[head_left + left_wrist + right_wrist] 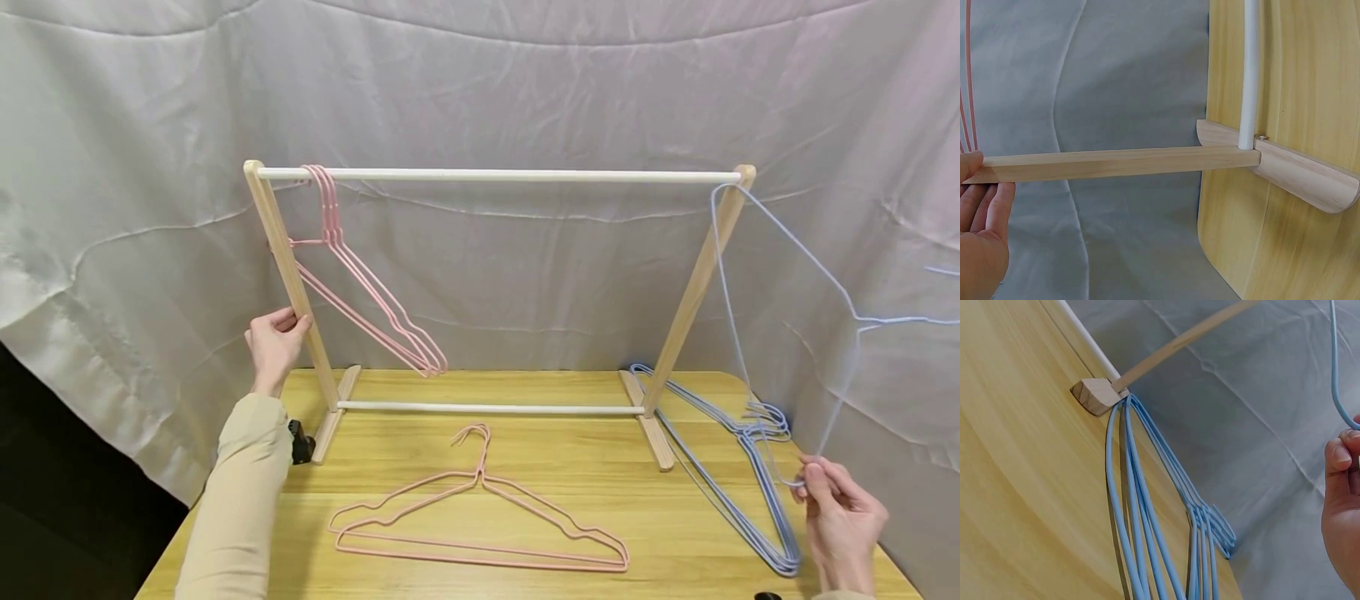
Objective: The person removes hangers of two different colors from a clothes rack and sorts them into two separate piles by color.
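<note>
Blue wire hanger (787, 275) pinched at its bottom corner by the right hand (840, 521), its upper end up by the rack's top rail (495, 176), far end. Left hand (273, 346) grips the wooden rack's left leg (292, 283), likely steadying it. Blue hanger pile (742, 467) lies just beside the right hand; pink hangers (480, 521) on the table (600, 475) between both hands, more pink ones (360, 283) hung just above the left.

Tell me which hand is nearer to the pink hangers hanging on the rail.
Left. The left hand grips the rack's left post just beside the hanging pink hangers; the right hand is far across the table, pinching a blue hanger.
</note>
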`<state>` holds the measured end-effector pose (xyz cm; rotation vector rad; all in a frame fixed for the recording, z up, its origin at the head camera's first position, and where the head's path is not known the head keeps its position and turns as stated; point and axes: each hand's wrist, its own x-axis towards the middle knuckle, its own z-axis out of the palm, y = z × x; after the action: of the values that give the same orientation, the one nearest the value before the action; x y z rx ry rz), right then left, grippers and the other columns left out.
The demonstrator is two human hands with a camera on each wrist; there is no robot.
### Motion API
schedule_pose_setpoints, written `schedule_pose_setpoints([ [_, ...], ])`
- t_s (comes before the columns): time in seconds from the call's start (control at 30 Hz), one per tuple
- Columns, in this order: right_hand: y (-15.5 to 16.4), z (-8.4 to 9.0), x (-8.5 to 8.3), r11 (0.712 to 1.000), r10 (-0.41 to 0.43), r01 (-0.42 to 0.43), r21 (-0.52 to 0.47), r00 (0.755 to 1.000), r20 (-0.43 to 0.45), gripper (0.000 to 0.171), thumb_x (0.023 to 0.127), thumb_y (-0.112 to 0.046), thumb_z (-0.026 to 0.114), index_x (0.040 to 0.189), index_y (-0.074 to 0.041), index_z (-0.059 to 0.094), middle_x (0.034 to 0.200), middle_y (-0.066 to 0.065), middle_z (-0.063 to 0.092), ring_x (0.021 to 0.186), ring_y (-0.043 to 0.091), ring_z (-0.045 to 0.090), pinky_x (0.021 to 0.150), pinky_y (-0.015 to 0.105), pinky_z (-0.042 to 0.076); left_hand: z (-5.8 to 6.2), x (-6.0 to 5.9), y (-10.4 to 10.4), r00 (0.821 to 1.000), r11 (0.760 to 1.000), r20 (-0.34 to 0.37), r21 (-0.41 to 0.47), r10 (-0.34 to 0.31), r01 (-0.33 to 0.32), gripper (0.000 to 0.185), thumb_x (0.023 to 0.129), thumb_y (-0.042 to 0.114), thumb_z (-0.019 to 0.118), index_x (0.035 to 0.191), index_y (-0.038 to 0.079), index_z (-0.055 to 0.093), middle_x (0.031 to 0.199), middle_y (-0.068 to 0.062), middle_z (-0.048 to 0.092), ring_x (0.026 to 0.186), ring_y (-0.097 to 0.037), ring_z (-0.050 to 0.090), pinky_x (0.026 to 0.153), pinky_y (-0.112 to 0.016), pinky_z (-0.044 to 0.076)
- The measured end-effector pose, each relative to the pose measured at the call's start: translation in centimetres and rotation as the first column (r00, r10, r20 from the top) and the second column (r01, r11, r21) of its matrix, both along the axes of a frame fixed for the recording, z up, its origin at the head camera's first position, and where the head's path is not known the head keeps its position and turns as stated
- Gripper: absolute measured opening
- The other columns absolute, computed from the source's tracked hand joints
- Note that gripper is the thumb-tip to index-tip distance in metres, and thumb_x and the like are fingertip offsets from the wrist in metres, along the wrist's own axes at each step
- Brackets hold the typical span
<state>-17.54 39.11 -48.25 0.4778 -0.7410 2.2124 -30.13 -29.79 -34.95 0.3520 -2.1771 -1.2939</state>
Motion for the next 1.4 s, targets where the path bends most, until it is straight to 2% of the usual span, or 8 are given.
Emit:
schedule_pose_setpoints([
  [0.13, 0.2, -0.1, 0.0, 0.998, -0.045, 0.045, -0.036, 0.999, -0.003, 0.02, 0.087, 0.034, 0.04, 0.092, 0.035, 0.059, 0.07, 0.031, 0.067, 0.05, 0.029, 0.059, 0.044, 0.029, 0.048, 0.1, 0.0, 0.0, 1.0, 1.0, -0.001, -0.003, 0.001, -0.001, 0.033, 0.094, 0.021, 0.07, 0.124, 0.007, 0.072, 0.118, -0.015, 0.072, 0.106, -0.01, 0.071, 0.077, -0.005, 0.047],
  [0.37, 0.2, -0.4, 0.1, 0.993, -0.108, 0.11, -0.041, 0.994, 0.033, 0.018, 0.086, 0.033, 0.043, 0.095, 0.035, 0.059, 0.069, 0.029, 0.066, 0.05, 0.027, 0.059, 0.043, 0.027, 0.048, 0.0, 0.0, 0.0, 1.0, 1.0, -0.01, 0.004, -0.005, 0.005, 0.033, 0.094, 0.02, 0.07, 0.123, 0.006, 0.072, 0.118, -0.016, 0.072, 0.083, 0.015, 0.061, 0.073, -0.002, 0.044],
  [0.6, 0.5, -0.5, 0.4, 0.983, -0.165, 0.175, -0.057, 0.975, 0.15, 0.019, 0.084, 0.032, 0.049, 0.1, 0.033, 0.06, 0.07, 0.028, 0.069, 0.047, 0.025, 0.058, 0.039, 0.025, 0.045, 0.0, 0.1, 0.0, 1.0, 1.0, -0.003, 0.004, -0.003, 0.003, 0.033, 0.094, 0.021, 0.069, 0.124, 0.006, 0.072, 0.118, -0.015, 0.072, 0.086, 0.014, 0.062, 0.075, -0.003, 0.044],
  [0.73, 0.9, -0.6, 1.2, 0.989, -0.113, 0.134, -0.06, 0.955, 0.275, 0.023, 0.084, 0.032, 0.049, 0.101, 0.028, 0.064, 0.074, 0.027, 0.072, 0.047, 0.023, 0.059, 0.04, 0.025, 0.045, 0.0, 0.0, 0.0, 1.0, 1.0, -0.01, 0.008, -0.006, 0.006, 0.033, 0.094, 0.02, 0.069, 0.123, 0.005, 0.072, 0.118, -0.016, 0.072, 0.081, 0.018, 0.058, 0.075, -0.002, 0.043],
  [0.97, 2.8, -2.1, 2.6, 0.979, -0.121, 0.01, 0.206, 0.835, 0.537, 0.03, 0.09, 0.021, 0.054, 0.094, 0.004, 0.079, 0.076, 0.007, 0.078, 0.05, 0.011, 0.062, 0.044, 0.02, 0.047, 0.0, 0.1, 0.0, 1.0, 1.0, -0.014, 0.01, -0.009, 0.009, 0.033, 0.094, 0.019, 0.069, 0.123, 0.003, 0.072, 0.118, -0.017, 0.072, 0.076, 0.022, 0.054, 0.073, -0.001, 0.042],
  [1.2, 4.0, -3.5, 3.4, 0.876, -0.254, -0.121, 0.467, 0.706, 0.661, 0.035, 0.095, 0.006, 0.06, 0.086, -0.019, 0.082, 0.075, -0.013, 0.077, 0.051, 0.002, 0.057, 0.046, 0.017, 0.044, 0.0, 0.1, 0.0, 1.0, 1.0, -0.015, 0.003, -0.002, 0.002, 0.033, 0.093, 0.018, 0.07, 0.122, 0.003, 0.072, 0.118, -0.017, 0.072, 0.076, 0.022, 0.055, 0.072, -0.001, 0.042],
  [1.3, 4.2, -3.8, 3.6, 0.83, -0.327, -0.162, 0.534, 0.634, 0.701, 0.034, 0.095, -0.002, 0.064, 0.081, -0.026, 0.081, 0.072, -0.018, 0.074, 0.051, -0.001, 0.054, 0.045, 0.017, 0.043, 0.0, 0.0, 0.0, 1.0, 1.0, -0.017, 0.005, -0.006, 0.006, 0.033, 0.093, 0.018, 0.07, 0.123, 0.003, 0.072, 0.118, -0.018, 0.072, 0.073, 0.024, 0.052, 0.072, -0.001, 0.042],
  [1.4, 4.5, -4.0, 3.7, 0.811, -0.357, -0.204, 0.548, 0.569, 0.74, 0.033, 0.095, -0.006, 0.066, 0.078, -0.031, 0.08, 0.07, -0.021, 0.073, 0.051, -0.001, 0.053, 0.046, 0.016, 0.043, 0.0, 0.0, 0.0, 1.0, 1.0, -0.017, 0.004, -0.006, 0.006, 0.033, 0.093, 0.018, 0.07, 0.123, 0.003, 0.072, 0.118, -0.017, 0.072, 0.075, 0.023, 0.053, 0.072, -0.001, 0.043],
])
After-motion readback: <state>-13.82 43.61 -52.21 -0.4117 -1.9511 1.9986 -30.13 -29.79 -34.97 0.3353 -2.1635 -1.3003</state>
